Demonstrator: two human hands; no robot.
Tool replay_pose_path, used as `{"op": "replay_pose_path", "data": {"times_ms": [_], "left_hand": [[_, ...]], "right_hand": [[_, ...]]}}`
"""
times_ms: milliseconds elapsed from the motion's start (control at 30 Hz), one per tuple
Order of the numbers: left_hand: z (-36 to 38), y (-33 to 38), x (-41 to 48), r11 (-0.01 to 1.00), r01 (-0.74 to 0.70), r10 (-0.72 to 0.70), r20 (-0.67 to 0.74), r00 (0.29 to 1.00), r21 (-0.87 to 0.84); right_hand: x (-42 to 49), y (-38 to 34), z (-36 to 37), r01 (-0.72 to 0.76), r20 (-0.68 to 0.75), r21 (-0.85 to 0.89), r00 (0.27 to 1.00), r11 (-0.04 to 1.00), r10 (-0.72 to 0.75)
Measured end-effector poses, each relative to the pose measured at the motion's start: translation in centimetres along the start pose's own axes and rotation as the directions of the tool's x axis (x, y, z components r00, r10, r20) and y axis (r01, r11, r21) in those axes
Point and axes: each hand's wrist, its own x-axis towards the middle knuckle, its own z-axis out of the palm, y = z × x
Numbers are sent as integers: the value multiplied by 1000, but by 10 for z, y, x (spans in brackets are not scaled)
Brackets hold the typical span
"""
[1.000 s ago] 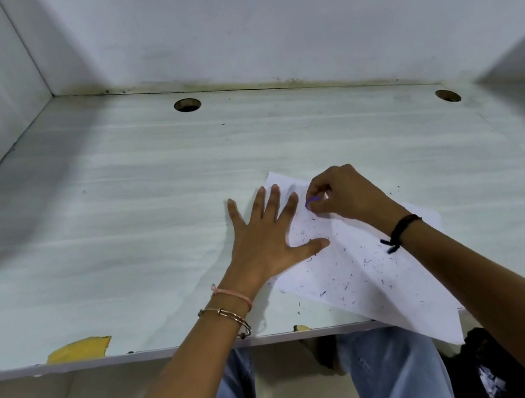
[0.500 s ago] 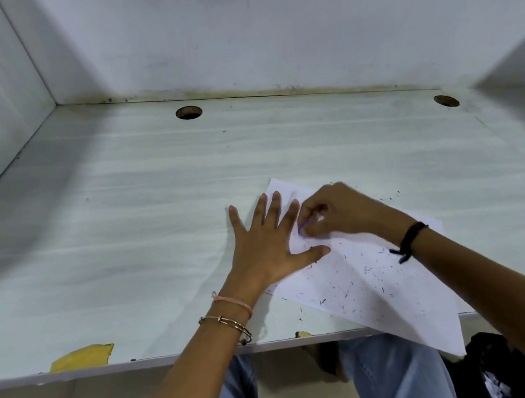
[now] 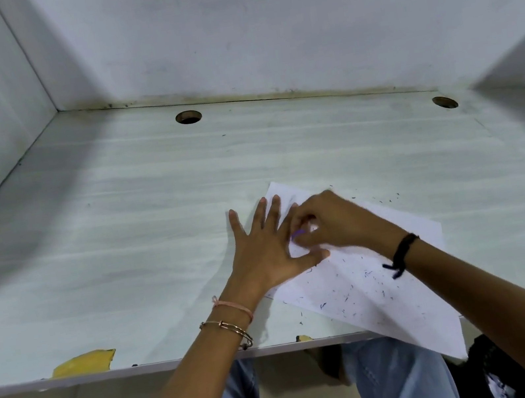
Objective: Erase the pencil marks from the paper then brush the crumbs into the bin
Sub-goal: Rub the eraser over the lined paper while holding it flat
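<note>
Head view, risks first. Paper (image 3: 372, 284) slanted across desk (image 3: 122, 239), right of centre, near corner hanging past the front edge at lower right. Liable to crease or tear under hard rubbing near the far corner, with only a spread palm as anchor. Liable to skid as well, on any lifting of that palm. Crumbs (image 3: 350, 295) scattered over the lower half of the sheet, a few more on bare desk beyond its upper right edge. Easily spilled off the overhanging corner onto the lap below, with any tilt or shift of the sheet. No bin in frame, so end point of the sweep unknown. Pencil marks too faint, or too mixed with crumbs, to tell apart.

Then pose. Left hand (image 3: 263, 254) flat at centre of frame, fingers straight and spread wide, thumb out to the right, pressing down at the sheet's left edge, partly on paper and partly on desk. Right hand (image 3: 338, 224) just right of it, close against its fingertips, contact hard to tell. Fingers curled tight, pinching a small purple eraser (image 3: 296, 233) down on the paper, only a sliver of it visible. Right forearm in from lower right, crossing above the sheet, black band (image 3: 402, 253) at the wrist. Left forearm in from bottom centre, two bracelets (image 3: 232, 315) at the wrist.

Elsewhere: yellow scrap (image 3: 83, 362) at lower left by the front edge.
</note>
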Motion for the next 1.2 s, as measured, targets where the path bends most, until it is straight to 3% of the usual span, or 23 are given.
{"op": "replay_pose_path", "data": {"times_ms": [67,200,333,467,567,633,700,767,900,967,1100,1200], "left_hand": [[-1,-1,-1,1000,-1,1,0,1000,4],[-2,1,-3,1000,4,-4,10,1000,-5],[-1,1,-2,1000,-7,7,3,1000,6],[-4,1,-4,1000,1,0,22,1000,-16],[-8,2,-5,999,6,-5,30,1000,-33],[-7,4,-7,999,21,-19,34,999,-36],[-7,7,-10,999,45,-44,29,999,-26],[-9,9,-8,999,46,-46,-16,999,0],[-6,11,6,996,-59,75,-257,964,70],[1,11,12,993,-105,114,-305,945,45],[3,12,16,996,-68,56,-170,984,-66],[1,11,16,998,-35,31,-68,997,-52]], "right_hand": [[-2,2,-1,-4,31,25,1000,1000,4],[10,15,-9,-98,-169,66,980,993,108],[-5,1,5,-32,1,68,999,997,32],[7,23,-12,-156,-171,147,969,977,180],[7,29,-10,-191,-157,184,962,964,221],[-1,36,-8,-220,-159,300,948,928,276],[-14,45,-8,-207,-180,540,918,816,352],[-25,52,-6,-171,-201,634,906,754,374],[-27,53,1,-150,-219,529,927,835,306],[-24,51,1,-153,-220,489,931,859,291],[-16,43,2,-130,-247,436,934,890,257],[-11,36,6,-143,-259,322,938,936,232]]}}
